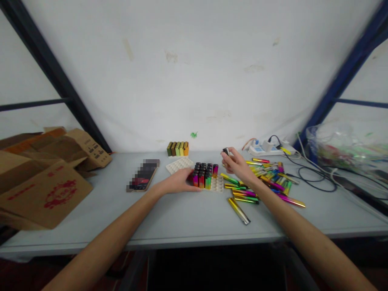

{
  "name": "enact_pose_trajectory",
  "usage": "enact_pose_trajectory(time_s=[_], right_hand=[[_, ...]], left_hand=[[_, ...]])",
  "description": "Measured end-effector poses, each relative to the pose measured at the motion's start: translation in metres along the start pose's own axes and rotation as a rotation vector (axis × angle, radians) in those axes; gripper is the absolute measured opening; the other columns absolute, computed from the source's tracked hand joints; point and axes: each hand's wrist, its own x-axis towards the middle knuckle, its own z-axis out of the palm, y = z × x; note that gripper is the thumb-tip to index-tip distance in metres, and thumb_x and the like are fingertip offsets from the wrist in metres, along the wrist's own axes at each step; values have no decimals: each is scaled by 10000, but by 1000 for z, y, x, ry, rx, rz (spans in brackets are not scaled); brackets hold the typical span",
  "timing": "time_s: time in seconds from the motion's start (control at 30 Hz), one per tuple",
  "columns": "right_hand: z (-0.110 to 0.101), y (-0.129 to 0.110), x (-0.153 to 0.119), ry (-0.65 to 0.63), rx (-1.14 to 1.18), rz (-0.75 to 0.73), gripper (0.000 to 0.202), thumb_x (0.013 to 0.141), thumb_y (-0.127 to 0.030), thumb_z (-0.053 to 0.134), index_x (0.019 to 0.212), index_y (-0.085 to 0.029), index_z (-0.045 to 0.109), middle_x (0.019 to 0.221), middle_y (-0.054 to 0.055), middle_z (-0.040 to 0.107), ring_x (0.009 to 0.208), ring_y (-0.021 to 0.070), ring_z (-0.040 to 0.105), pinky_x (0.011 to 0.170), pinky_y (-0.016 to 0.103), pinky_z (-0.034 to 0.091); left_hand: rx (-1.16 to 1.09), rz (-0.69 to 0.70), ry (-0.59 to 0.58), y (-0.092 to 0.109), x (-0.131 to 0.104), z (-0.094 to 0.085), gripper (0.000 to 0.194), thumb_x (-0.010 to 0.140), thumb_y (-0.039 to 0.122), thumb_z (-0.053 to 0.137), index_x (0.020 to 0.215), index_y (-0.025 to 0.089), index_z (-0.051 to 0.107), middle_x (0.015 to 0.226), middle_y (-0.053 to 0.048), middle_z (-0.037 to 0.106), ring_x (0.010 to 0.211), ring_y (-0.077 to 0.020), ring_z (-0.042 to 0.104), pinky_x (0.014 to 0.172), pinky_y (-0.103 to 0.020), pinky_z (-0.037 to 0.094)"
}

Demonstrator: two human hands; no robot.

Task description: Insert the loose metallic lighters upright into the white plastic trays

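Rows of shiny multicoloured lighters (201,178) with black tops stand upright in a white dimpled tray (217,184). Along their left side lies my left hand (181,181), fingers and thumb apart and curved around the group's edge, touching it. My right hand (235,163) is raised above the table, to the right of the tray, pinching a lighter (226,151) with its dark top up; the fingers cover most of it. Below and right of that hand, a loose pile of metallic lighters (273,178) lies flat. A single gold lighter (239,211) rests nearer the front edge.
Behind my left hand lies another white dimpled tray (179,165). Several upright lighters (178,148) stand by the wall. A phone (144,175) and cardboard boxes (48,190) are on the left. A power strip (269,148), cables (315,184) and a plastic bag (342,149) occupy the right.
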Motion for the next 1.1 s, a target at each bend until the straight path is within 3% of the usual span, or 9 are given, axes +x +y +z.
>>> enact_pose_trajectory(time_s=[0.1, 0.27, 0.47, 0.7, 0.93, 1.1], right_hand=[[1, 3, 0, 40, -141, -1, 475, 908, -700, 559, 846, -237, 474, 604, -89, 358, 487, 87, 317, 446, 220, 251], [3, 2, -3, 129, -524, -80, 588, 928, -694, 487, 602, -226, 346, 565, -49, 318, 549, 109, 328, 524, 268, 257], [9, -2, -4, 131, -677, -45, 445, 882, -493, 480, 551, -234, 334, 520, -40, 330, 536, 122, 339, 546, 286, 241], [6, 0, -3, 149, -725, -40, 347, 859, -366, 454, 556, -223, 362, 528, -34, 371, 540, 129, 390, 552, 285, 232], [8, -4, -5, 182, -738, -98, 509, 960, -605, 460, 629, -233, 357, 543, -50, 376, 551, 128, 381, 564, 275, 270], [8, -7, -8, 104, -741, -140, 358, 1039, -513, 401, 820, -238, 470, 637, -33, 554, 598, 157, 539, 614, 273, 363]], left_hand=[[-10, 15, 6, -1, 0, 0, 615, 729, 617, 789, 1116, 152, 681, 1102, -112, 739, 1014, -335, 676, 897, -403, 525], [-43, 37, -2, -3, 2, 1, 611, 735, 590, 795, 1141, 149, 680, 1107, -110, 738, 1004, -320, 677, 894, -392, 525], [-42, 25, -24, -3, 2, 1, 603, 753, 587, 789, 1126, 126, 681, 1118, -133, 730, 1001, -321, 677, 902, -403, 519], [-47, 24, -14, -4, 2, 0, 588, 741, 584, 799, 1112, 142, 688, 1086, -118, 738, 989, -322, 678, 857, -385, 525], [-21, 34, -15, -2, 2, 0, 619, 746, 616, 790, 1127, 139, 686, 1102, -121, 737, 1010, -327, 681, 875, -384, 523], [-32, 23, -6, -1, 1, 0, 614, 736, 623, 793, 1108, 145, 690, 1083, -120, 742, 993, -329, 682, 862, -389, 530]])
